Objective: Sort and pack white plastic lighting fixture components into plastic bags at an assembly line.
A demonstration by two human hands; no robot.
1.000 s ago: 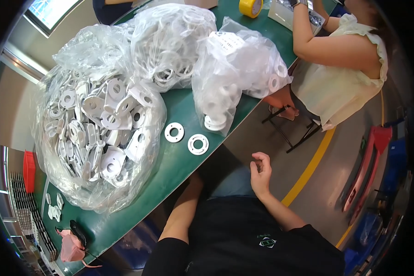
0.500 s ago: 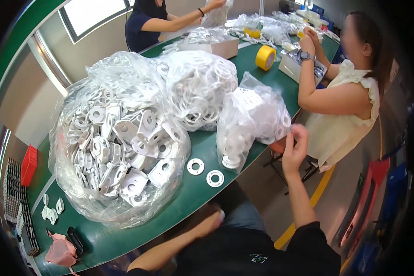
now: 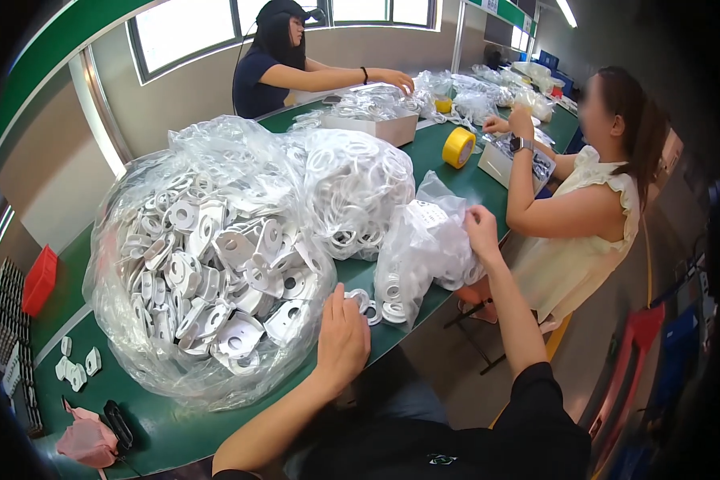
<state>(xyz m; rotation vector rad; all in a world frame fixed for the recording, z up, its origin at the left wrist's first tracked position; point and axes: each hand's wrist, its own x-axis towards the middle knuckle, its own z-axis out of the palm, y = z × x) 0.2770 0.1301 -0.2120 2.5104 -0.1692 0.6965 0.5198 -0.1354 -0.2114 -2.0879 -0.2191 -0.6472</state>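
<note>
My right hand (image 3: 482, 230) is closed on the upper right side of a small clear plastic bag (image 3: 424, 236), which has a white label and white rings in it. My left hand (image 3: 344, 336) is low over the table's front edge, back up and fingers stretched. White flat rings (image 3: 359, 298) lie beside its fingertips, close to the bag's lower end; whether the fingers touch them is unclear. Left of that hand stands a large open clear bag (image 3: 208, 388) full of white plate-like parts (image 3: 236, 336) with round holes. Behind is another clear bag of white rings (image 3: 352, 188).
Yellow tape (image 3: 458, 147) stands on the green table (image 3: 168, 444). Two co-workers sit at the far side and right, near white boxes (image 3: 376, 130) of bagged parts. Small white pieces (image 3: 74, 374), a pink pouch (image 3: 88, 440) and a red bin (image 3: 40, 280) lie left.
My left hand has come up from below the table edge to the flat rings, which now sit nearer the small bag. My right hand has moved onto that bag. The view has shifted upward.
</note>
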